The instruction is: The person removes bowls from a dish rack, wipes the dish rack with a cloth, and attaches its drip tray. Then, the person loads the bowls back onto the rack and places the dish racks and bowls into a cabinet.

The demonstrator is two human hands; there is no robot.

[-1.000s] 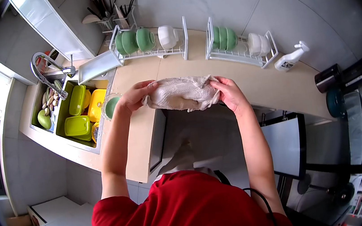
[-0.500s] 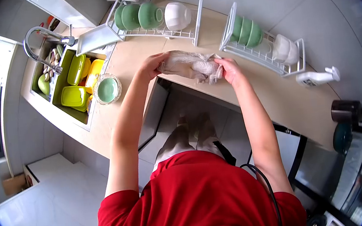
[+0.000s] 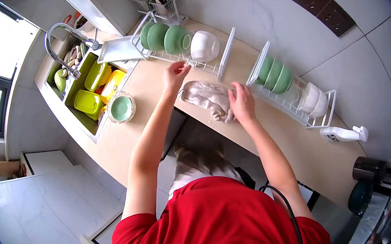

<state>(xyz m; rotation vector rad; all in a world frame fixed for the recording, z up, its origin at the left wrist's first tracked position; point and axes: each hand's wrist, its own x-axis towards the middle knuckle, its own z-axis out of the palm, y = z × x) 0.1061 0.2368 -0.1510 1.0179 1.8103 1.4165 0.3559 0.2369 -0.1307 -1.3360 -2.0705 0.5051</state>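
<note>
A crumpled pale cloth (image 3: pixel 208 100) lies on the beige countertop (image 3: pixel 146 96) near its front edge. My left hand (image 3: pixel 176 77) is raised just beyond the cloth's left end, in front of the first dish rack (image 3: pixel 219 72); its fingers are loosely bent and nothing shows in them. Beside the cloth's right end is my right hand (image 3: pixel 242 102), fingers apart and holding nothing; whether a fingertip brushes the fabric I cannot tell. Green bowls (image 3: pixel 176 40) and a white bowl (image 3: pixel 204 45) stand on edge in that rack, close to my left hand.
A second rack (image 3: pixel 260 89) holds green bowls (image 3: pixel 275 76) and white bowls (image 3: pixel 312 100). A white spray bottle (image 3: pixel 343 134) lies to its right. Leftward are a glass dish with a green bowl (image 3: pixel 121 107), a sink with lime containers (image 3: pixel 88 104), and a curved faucet (image 3: pixel 72 71).
Both hands have let go of the cloth, which now rests on the counter. My left hand has lifted off towards the rack. The camera view has shifted and turned slightly.
</note>
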